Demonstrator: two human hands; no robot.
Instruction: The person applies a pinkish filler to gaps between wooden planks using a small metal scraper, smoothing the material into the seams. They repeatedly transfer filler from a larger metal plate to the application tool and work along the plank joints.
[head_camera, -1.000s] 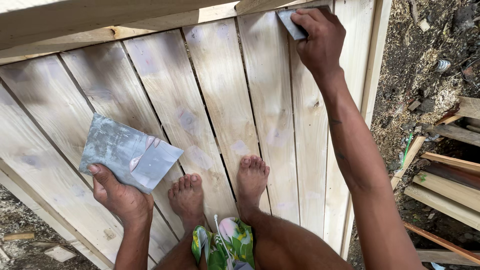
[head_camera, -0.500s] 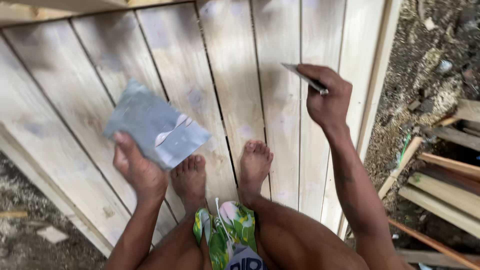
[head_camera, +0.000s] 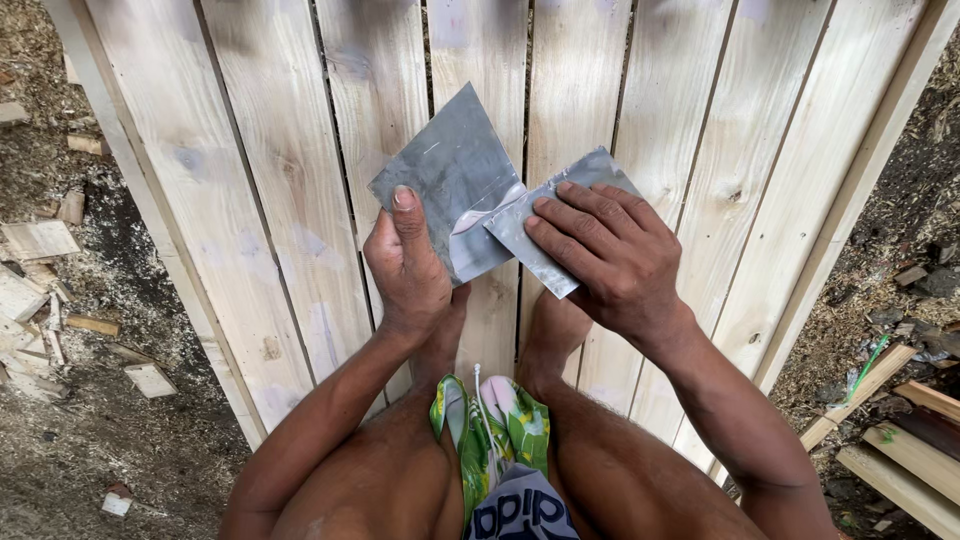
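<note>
Right hand (head_camera: 610, 255) now on metal sheet (head_camera: 450, 180)

Two metal sheets (head_camera: 455, 185) over plank panel (head_camera: 250, 200)

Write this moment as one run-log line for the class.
left hand: holds larger metal sheet | right hand: presses smaller metal sheet against it | below: wooden plank panel

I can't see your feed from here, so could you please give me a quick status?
Left hand grips larger grey metal sheet. Right hand presses smaller grey sheet against it, pale putty between. Wooden plank panel beneath; nothing in the way.
</note>
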